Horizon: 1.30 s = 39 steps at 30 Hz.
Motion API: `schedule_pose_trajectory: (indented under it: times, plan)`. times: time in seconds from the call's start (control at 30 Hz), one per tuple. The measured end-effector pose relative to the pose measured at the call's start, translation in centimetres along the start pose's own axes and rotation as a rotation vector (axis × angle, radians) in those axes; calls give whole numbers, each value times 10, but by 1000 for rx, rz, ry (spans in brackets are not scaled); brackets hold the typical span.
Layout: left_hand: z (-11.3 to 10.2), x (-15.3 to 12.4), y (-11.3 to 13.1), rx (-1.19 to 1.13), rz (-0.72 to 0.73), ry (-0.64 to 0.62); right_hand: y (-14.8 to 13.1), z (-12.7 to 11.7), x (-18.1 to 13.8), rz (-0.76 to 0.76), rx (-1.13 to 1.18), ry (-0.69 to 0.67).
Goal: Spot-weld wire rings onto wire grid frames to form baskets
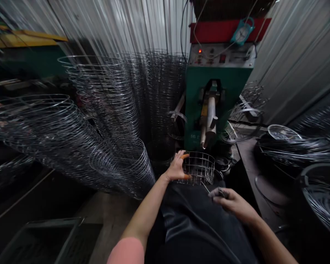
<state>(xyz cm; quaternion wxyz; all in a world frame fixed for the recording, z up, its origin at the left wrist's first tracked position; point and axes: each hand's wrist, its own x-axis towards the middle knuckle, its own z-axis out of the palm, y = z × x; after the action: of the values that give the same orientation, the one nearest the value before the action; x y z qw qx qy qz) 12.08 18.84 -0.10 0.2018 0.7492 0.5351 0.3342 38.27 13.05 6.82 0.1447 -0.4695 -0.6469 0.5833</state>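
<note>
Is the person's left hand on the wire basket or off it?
On: the left hand grips the wire basket, with its fingers spread around the basket's near side.

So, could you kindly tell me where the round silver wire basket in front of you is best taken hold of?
Probably by its rim, coming from the near left, where the left hand rests on the round silver wire basket. The rim looks like a continuous hoop, likely firmer than the open grid, and the far side faces the green spot-welding machine.

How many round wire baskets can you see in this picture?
1: the round wire basket sits just in front of the green spot-welding machine, under the left hand. Others may be hidden in the dark areas.
</note>
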Motion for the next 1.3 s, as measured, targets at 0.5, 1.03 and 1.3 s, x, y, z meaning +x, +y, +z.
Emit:
schedule_pose_trajectory:
  times: [0.5, 1.03, 1.3]
  plan:
    - [-3, 16, 62, 248, 11, -153, 11, 0, 67, -546, -545, 225]
    - [4, 28, 55, 200, -63, -187, 23, -3, 71, -483, -825, 241]
    - [-1, 38, 47, 132, -62, -177, 20, -8, 82, -566, -819, 279]
